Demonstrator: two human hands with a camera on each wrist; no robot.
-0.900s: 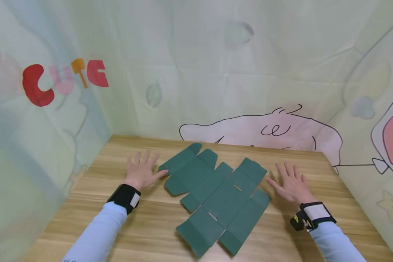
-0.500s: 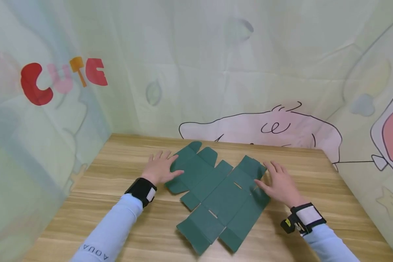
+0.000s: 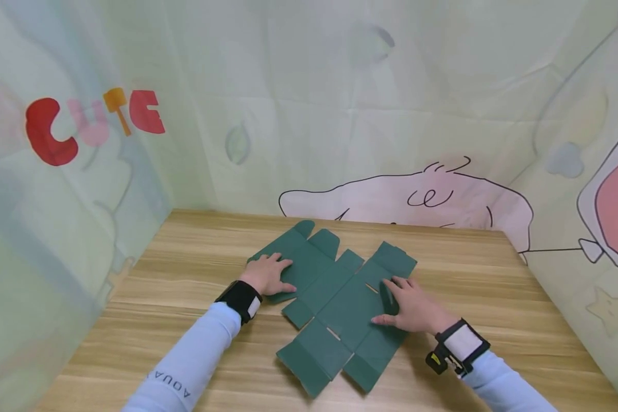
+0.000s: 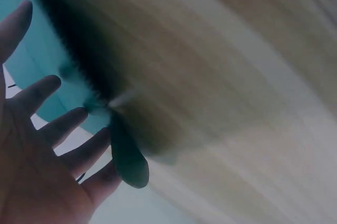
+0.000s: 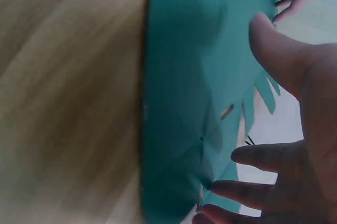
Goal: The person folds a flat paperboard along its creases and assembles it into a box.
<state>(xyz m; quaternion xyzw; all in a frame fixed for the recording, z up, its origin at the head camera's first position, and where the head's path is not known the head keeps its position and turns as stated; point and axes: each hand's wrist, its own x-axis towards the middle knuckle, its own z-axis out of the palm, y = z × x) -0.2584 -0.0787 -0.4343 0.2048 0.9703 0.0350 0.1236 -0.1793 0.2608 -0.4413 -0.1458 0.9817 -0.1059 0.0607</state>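
A flat, unfolded green cardboard box [image 3: 347,306] with creases, slots and side flaps lies slantwise on the wooden table. Over its upper-left panel is my left hand [image 3: 266,274], fingers spread; in the left wrist view the fingertips reach the edge of the cardboard [image 4: 129,155] near a rounded flap. My right hand [image 3: 414,306] is over the right side panel, thumb and fingers apart. In the right wrist view, those fingers are close above the green surface [image 5: 184,77], some fingertips at a fold. Whether either hand presses on it is hard to tell.
Wood-grain table [image 3: 185,355] extends around the cardboard. Behind it and at both sides hangs a pale printed cloth [image 3: 314,103] with cartoon shapes and coloured letters. Each wrist wears a black strap [image 3: 239,298] over a light blue sleeve.
Both hands have moved inward from beside the cardboard to over it, the left going right and the right going left. The cardboard has stayed in nearly the same place.
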